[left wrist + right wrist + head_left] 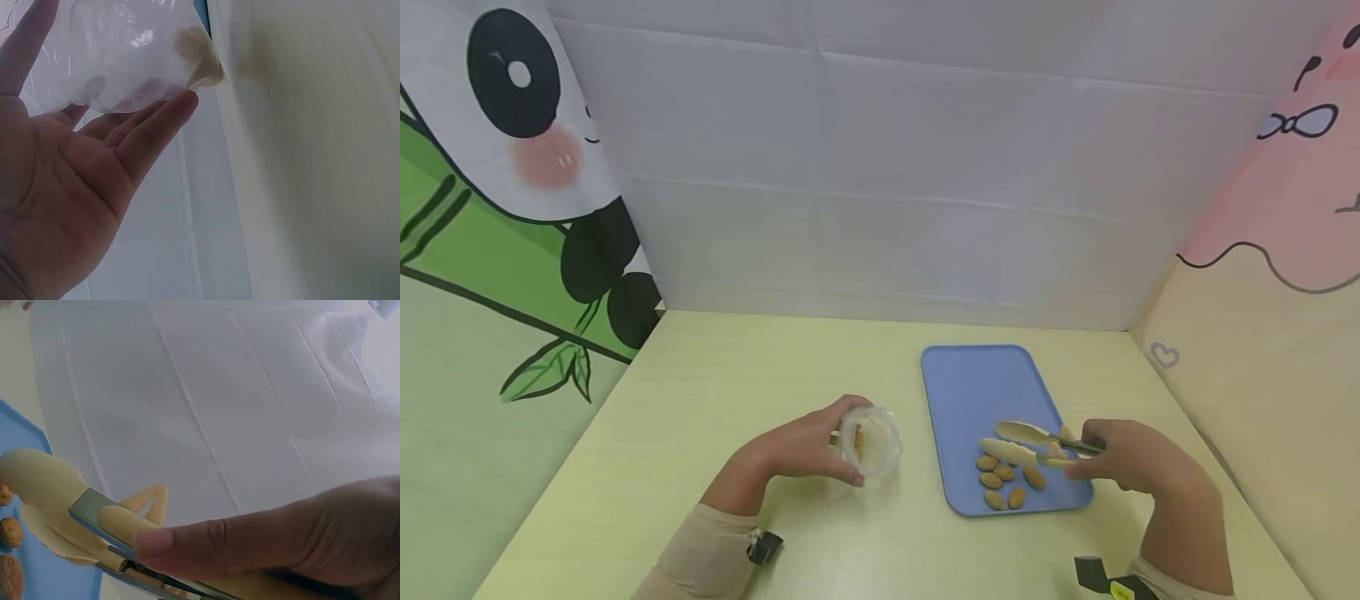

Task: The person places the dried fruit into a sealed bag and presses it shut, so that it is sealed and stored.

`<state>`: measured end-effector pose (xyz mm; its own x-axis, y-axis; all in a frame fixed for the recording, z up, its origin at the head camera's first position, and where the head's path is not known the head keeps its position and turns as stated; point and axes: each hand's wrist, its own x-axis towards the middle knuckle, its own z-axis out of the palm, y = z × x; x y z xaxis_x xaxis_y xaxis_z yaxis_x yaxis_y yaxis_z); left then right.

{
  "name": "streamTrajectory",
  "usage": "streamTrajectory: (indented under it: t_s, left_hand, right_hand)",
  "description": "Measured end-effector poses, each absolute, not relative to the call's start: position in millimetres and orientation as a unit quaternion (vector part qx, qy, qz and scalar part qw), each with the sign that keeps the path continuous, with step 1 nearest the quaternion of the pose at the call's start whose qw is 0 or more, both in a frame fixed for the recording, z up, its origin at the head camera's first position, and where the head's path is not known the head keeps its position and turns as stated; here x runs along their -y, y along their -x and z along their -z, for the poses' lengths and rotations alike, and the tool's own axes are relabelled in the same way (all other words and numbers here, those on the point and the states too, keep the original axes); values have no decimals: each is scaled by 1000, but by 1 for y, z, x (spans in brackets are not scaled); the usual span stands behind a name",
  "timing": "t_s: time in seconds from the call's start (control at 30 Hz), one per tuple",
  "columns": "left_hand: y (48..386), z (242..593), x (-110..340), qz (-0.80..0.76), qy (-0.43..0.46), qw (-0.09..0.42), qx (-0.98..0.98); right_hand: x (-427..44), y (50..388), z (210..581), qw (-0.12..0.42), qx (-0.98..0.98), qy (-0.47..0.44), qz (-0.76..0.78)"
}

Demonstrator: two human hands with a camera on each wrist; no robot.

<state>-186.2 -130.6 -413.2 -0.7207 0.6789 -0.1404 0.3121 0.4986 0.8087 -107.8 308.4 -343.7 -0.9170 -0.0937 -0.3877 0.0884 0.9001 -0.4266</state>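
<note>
My left hand [805, 442] grips a clear plastic jar [886, 446] above the table, left of the tray. A few brown nuts [199, 55] show blurred through the jar's wall in the left wrist view. My right hand [1142, 457] holds tongs [1021, 432] with cream spoon-shaped heads and metal arms, its thumb [187, 544] along the upper arm. The heads stand apart over the blue tray [962, 383], with no nut visible between them. Several oval brown nuts [991, 481] lie on the tray's near part, just below and beside the tongs.
A pale yellow tabletop [760, 358] surrounds the tray. Behind it rises a white creased sheet [880, 208]. Cartoon-printed panels flank the table, a panda panel [490, 275] on the left and a pink and beige panel [1262, 350] on the right.
</note>
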Motion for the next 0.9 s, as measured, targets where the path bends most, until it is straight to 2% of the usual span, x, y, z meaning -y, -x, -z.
streamTrajectory:
  t_s: [0.67,0.9]
  left_hand:
    - [189,418,133,-403,-301,227,-834]
    - [191,420,134,-400,-302,225,-836]
  right_hand:
    - [-305,110,348,197,-954,16,224]
    - [-309,111,349,149,-965,46,210]
